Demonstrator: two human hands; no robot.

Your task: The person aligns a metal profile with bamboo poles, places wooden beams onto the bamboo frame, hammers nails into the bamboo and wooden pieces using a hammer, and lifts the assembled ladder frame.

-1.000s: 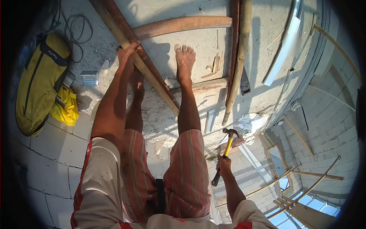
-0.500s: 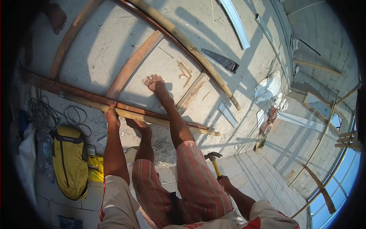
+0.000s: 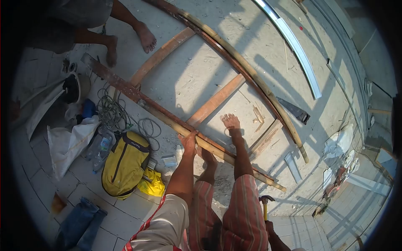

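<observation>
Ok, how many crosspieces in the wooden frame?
3: far crosspiece by the other person's feet; middle crosspiece beyond the left hand; near crosspiece closest to the hammer. Others may be out of view.

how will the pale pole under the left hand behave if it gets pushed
The pale pole looks long and fairly thick, so it is probably stiff. Its rounded shape suggests it could roll, unless it's fastened, which I can't tell. The brown timber alongside would likely block it on that side.

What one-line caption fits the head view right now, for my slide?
Left hand on a bamboo pole alongside a wooden frame, hammer in the right hand, yellow backpack nearby.
</observation>
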